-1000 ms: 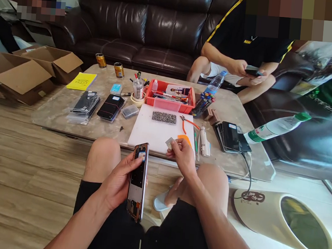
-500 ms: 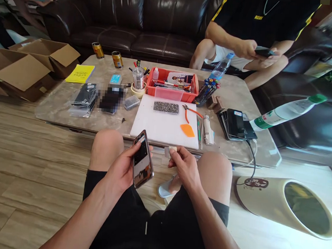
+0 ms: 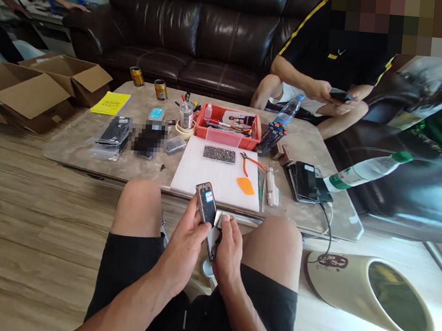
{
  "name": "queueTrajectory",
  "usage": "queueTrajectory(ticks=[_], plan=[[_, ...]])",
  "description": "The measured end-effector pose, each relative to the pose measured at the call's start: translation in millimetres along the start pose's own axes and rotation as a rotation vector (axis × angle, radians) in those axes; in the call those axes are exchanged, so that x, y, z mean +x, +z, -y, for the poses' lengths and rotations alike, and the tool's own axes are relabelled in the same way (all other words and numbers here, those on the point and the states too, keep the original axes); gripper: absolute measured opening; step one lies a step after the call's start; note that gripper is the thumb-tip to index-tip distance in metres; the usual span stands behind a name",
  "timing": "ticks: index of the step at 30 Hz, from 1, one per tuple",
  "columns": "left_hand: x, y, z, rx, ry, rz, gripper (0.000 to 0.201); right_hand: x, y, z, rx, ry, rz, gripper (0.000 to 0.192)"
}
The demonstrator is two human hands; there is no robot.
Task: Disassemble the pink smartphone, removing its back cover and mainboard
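Both forearms come up from below and meet between the bare knees, in front of the lap. The left hand (image 3: 187, 239) is turned with its back upward, fingers curled and thumb stretched forward in a closed grip. The right hand (image 3: 229, 247) sits just beside it, touching or nearly touching, knuckles up, its fingers bent inward and the fingertips pinched together at the top. Both wrists are roughly straight, and the two arms angle toward each other.
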State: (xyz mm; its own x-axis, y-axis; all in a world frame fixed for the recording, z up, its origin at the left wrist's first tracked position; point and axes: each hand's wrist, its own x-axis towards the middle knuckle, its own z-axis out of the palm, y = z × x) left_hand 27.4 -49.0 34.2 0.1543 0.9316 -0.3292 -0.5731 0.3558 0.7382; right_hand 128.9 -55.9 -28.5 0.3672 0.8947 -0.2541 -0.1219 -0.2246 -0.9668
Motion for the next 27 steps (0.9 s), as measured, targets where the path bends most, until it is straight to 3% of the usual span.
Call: queueTrajectory(ticks=[5, 14, 20, 23, 27], plan=[[-2.5, 0.6, -0.4, 0.052, -0.027, 0.050, 0.077, 0.5, 1.3, 0.6, 0.197, 0.153, -0.020, 0.034], [5.4, -7.4, -5.1, 0.149, -0.011, 0.024, 0.081, -3.9, -0.5, 9.2, 0.337, 0.327, 0.082, 0.038], [16.5, -14.7, -16.4, 0.023, -0.169, 0.004, 0.101, -5.7, -1.8, 23.6, 0.396, 0.396, 0.109, 0.038], [22.9, -21.2, -20.0, -0.047, -0.239, -0.002, 0.086, -6.0, -5.7, 29.6, 0.448, 0.450, 0.143, 0.042], [29.9, -31.7, -15.8, -0.159, -0.289, 0.023, 0.041, -4.6, -10.8, 37.4, 0.528, 0.442, 0.211, 0.044]])
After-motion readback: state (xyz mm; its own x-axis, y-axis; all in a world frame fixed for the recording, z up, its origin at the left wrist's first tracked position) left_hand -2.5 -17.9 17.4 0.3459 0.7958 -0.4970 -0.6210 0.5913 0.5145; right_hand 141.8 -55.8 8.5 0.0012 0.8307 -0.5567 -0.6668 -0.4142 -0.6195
